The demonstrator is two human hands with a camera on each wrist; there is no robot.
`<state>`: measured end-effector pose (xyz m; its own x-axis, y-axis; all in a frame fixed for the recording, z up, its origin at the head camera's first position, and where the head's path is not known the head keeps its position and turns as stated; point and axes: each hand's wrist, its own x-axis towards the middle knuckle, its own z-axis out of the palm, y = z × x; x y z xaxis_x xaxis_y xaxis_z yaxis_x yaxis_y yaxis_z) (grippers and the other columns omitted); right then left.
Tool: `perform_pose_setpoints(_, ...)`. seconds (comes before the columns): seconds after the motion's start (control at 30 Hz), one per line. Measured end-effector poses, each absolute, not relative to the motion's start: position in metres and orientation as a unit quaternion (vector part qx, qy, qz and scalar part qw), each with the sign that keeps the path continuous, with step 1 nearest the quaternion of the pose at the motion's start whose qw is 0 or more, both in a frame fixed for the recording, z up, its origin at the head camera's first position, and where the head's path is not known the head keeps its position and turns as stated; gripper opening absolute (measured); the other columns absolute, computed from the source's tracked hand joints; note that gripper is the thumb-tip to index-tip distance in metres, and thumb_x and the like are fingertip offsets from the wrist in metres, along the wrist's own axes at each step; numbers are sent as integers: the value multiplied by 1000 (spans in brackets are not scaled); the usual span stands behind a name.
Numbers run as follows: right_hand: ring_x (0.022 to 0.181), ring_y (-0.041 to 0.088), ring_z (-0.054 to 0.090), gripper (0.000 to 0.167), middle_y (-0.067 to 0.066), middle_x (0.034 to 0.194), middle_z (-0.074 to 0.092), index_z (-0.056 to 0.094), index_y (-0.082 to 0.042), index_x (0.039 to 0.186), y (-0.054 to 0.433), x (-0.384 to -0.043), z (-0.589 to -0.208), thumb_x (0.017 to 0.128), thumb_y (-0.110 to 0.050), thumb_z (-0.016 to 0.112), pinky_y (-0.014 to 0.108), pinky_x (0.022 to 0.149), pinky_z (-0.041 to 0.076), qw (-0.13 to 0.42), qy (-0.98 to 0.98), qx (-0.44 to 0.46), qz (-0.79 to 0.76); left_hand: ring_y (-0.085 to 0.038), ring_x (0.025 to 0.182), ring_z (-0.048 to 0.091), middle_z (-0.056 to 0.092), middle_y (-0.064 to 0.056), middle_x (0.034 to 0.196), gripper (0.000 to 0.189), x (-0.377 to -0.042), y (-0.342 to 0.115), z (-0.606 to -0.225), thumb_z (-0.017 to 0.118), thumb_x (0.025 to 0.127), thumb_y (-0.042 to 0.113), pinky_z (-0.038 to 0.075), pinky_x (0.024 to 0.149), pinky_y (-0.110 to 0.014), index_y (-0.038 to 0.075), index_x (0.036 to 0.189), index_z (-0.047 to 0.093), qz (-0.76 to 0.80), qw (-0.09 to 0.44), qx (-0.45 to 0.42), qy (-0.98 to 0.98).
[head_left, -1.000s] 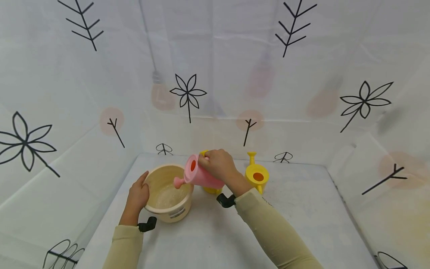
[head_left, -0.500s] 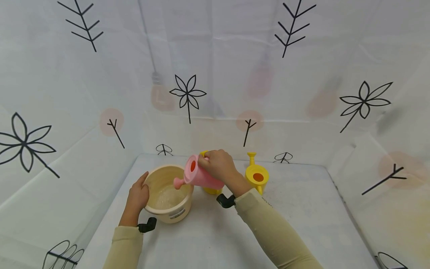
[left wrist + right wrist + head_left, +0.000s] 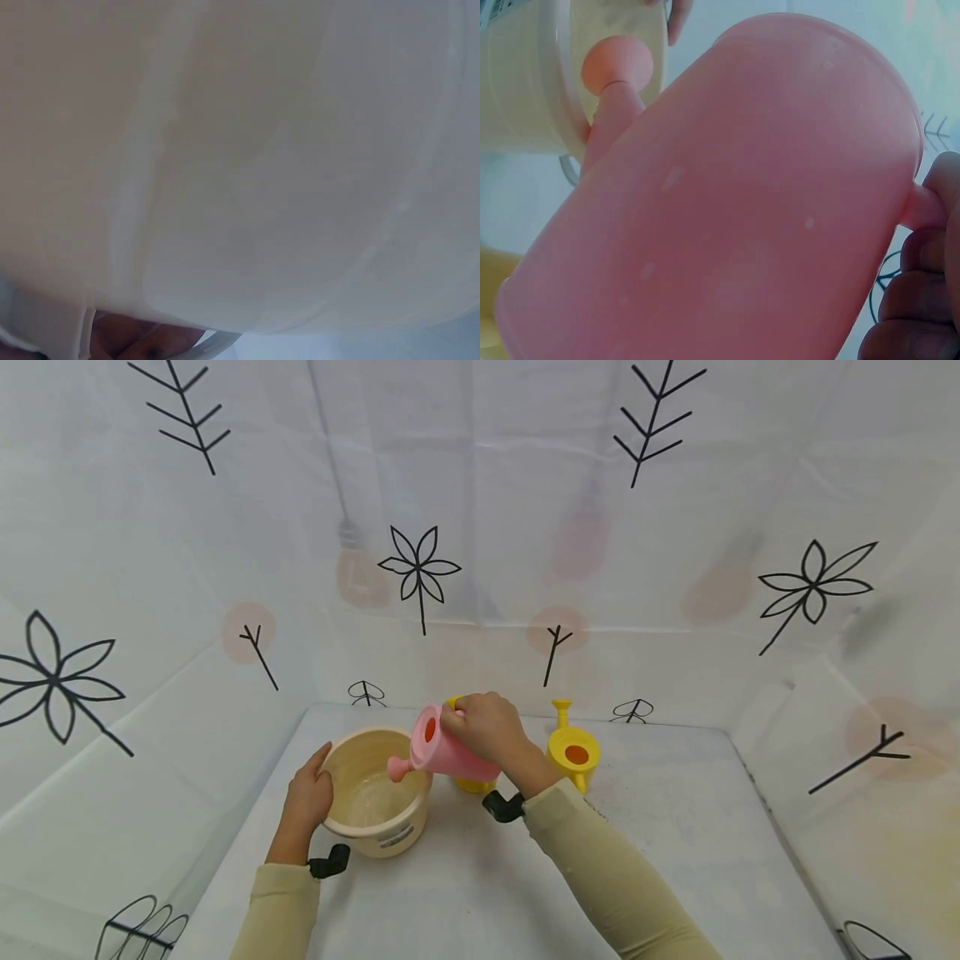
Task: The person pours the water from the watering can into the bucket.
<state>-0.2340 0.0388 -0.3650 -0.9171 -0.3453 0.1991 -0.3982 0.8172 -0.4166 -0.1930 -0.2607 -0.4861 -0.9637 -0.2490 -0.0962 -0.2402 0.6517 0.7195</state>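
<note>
Plainly, right fingers [image 3: 919, 296] clasp a tilted watering can [image 3: 456, 755]; left fingers [image 3: 317, 762] grip a bucket [image 3: 366, 842].

- Your right hand [image 3: 487, 727] has barely shifted: its dark wrist mount [image 3: 502, 807] sits a hair nearer the left edge of the tabletop [image 3: 660, 835] than half a second ago (slight enough to be camera sway).
- Any other change in your pictures is too small to tell.
</note>
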Motion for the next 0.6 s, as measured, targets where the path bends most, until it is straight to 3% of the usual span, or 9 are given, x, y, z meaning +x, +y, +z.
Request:
perform_pose_setpoints(0.1, 63, 17, 51, 39, -1, 61, 55, 68, -14, 74, 39, -234, -365, 93, -38, 43, 26, 53, 37, 58, -953, 195, 226, -38, 116, 52, 34, -23, 153, 58, -193, -261, -486, 24, 97, 13, 43, 95, -54, 20, 154, 28, -396, 5, 134, -908)
perform_pose_setpoints(0.4, 62, 18, 52, 39, -2, 61, 56, 69, -13, 77, 38, -234, -364, 93, -38, 44, 26, 53, 37, 50, -952, 193, 231, -36, 99, 58, 36, -25, 151, 58, -192, -260, -485, 25, 97, 13, 47, 83, -47, 19, 154, 29, -390, 9, 134, -911)
perform_pose_setpoints(0.6, 59, 17, 50, 40, -3, 56, 50, 63, -14, 67, 37, -234, -363, 93, -38, 43, 25, 51, 34, 53, -952, 196, 228, -38, 112, 54, 35, -24, 152, 58, -192, -261, -485, 24, 97, 13, 45, 91, -52, 19, 154, 29, -396, 12, 133, -909)
